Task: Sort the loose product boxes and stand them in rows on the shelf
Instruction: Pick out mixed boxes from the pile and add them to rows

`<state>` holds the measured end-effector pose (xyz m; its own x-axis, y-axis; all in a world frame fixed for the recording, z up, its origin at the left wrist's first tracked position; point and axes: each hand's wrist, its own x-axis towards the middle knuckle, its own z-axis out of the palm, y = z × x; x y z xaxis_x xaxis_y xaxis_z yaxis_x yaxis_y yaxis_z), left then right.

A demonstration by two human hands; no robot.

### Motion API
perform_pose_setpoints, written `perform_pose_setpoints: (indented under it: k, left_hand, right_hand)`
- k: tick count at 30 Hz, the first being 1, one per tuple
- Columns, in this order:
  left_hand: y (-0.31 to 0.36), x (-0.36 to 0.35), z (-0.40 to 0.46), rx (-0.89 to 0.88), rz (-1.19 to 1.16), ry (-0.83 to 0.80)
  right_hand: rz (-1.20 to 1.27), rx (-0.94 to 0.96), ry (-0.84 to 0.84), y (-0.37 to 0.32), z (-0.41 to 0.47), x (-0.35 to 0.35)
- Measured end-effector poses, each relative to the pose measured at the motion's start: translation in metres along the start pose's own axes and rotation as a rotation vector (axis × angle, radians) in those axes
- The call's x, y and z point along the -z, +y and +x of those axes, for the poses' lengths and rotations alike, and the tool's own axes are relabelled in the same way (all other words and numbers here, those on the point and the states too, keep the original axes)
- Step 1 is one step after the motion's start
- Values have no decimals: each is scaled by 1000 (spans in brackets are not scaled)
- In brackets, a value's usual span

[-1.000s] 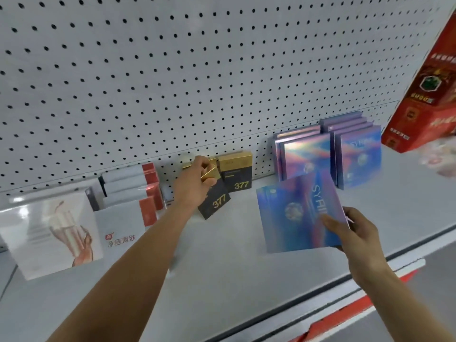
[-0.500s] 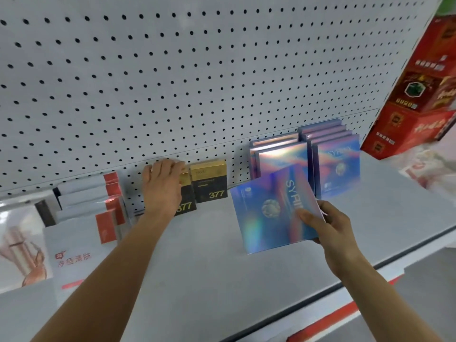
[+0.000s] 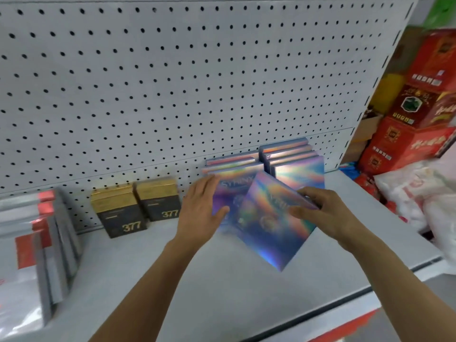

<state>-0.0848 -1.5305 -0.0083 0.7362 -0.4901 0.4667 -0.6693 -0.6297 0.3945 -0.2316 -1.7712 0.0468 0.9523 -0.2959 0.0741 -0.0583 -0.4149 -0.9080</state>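
My right hand (image 3: 318, 213) grips a flat holographic box (image 3: 269, 233), tilted like a diamond just above the shelf (image 3: 222, 280). Behind it stand two rows of the same holographic boxes (image 3: 293, 166) against the pegboard. With straight fingers, my left hand (image 3: 202, 208) rests on the front box of the left holographic row (image 3: 232, 178). Left of my hands, two rows of black-and-gold "377" boxes (image 3: 138, 208) stand upright.
White-and-red flat boxes (image 3: 47, 238) stand in rows at the far left. Red cartons (image 3: 419, 124) are stacked beyond the shelf's right end, with a white plastic bag (image 3: 419, 198) below them. The pegboard back wall (image 3: 172, 82) rises behind everything. The shelf's front edge runs across the lower right.
My left hand let go of the "377" box, now standing in its row, and moved right onto the holographic row. My right hand carried the holographic box back toward that row.
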Motion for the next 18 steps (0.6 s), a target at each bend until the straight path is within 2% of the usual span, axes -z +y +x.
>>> perform_pose_setpoints:
  k: [7, 9, 12, 18]
  left_hand:
    - [26, -43, 24, 115, 116, 109]
    - [31, -49, 27, 152, 118, 136]
    - [36, -56, 29, 171, 128, 159]
    - [45, -64, 28, 245, 189, 152]
  right_hand:
    - [-311, 102, -175, 26, 41, 64]
    - [-451, 163, -147, 29, 53, 72]
    - [-582, 156, -73, 37, 74, 79]
    - [-736, 376, 28, 64, 100, 65]
